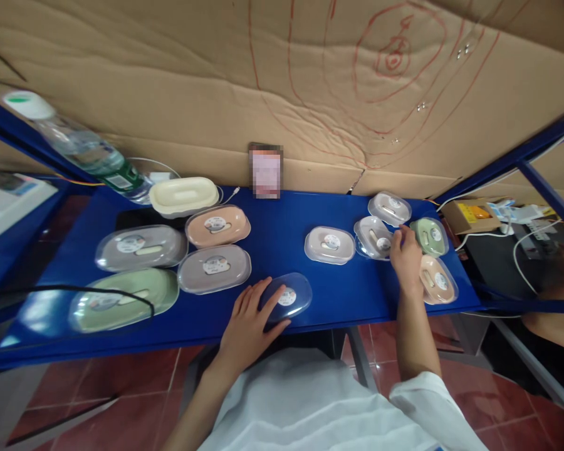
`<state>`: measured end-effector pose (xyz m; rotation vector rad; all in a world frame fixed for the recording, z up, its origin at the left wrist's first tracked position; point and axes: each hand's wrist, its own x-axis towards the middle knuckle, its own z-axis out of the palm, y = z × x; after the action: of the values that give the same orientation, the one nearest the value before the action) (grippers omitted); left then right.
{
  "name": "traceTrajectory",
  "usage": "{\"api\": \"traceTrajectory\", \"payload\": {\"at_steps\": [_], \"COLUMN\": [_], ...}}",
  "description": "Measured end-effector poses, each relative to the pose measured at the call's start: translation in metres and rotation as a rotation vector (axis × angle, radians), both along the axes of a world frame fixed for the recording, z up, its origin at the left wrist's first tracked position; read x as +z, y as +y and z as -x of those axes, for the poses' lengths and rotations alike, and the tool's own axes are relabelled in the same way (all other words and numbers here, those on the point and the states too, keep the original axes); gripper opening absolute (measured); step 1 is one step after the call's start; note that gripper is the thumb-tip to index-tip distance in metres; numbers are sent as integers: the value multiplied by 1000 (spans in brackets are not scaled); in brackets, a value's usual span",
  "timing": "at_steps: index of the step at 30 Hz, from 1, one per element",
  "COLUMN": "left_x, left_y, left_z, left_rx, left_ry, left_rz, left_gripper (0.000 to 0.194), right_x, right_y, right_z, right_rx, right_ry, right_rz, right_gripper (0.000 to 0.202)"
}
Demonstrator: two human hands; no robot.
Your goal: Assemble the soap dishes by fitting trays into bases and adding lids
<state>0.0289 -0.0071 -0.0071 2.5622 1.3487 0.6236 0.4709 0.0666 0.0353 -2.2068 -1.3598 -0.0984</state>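
Note:
My left hand [249, 319] lies spread at the table's front edge, with its index finger and thumb on a clear oval lid [294, 297] bearing a round sticker. At the right, my right hand [407, 254] has its fingers bent at the edge of a grey oval box with a clear lid [373, 238]; the fingertips are partly hidden. Around it are a pale grey lidded box [329, 245], another grey one [389, 208] behind, a green one [429, 237] and a peach one [437, 280].
On the left stand a cream open tray [184, 195], a peach box [217, 227], grey boxes [215, 269] and a green box [125, 300]. A water bottle [84, 153] leans behind. Cardboard [192, 94] backs the blue table [282, 219]. Another person's arm [557, 310] shows far right.

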Motion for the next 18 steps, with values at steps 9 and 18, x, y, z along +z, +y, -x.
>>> {"api": "traceTrajectory", "payload": {"at_steps": [9, 18], "left_x": [-2, -1], "left_y": [1, 0], "left_z": [0, 0], "left_rx": [1, 3], "left_ry": [12, 12], "left_rz": [-21, -20], "left_gripper": [67, 65], "right_x": [0, 10], "right_y": [-30, 11], "right_z": [0, 20], "right_rx": [528, 127], "right_ry": [-241, -317], "right_rz": [279, 163], "right_gripper": [82, 87]}}
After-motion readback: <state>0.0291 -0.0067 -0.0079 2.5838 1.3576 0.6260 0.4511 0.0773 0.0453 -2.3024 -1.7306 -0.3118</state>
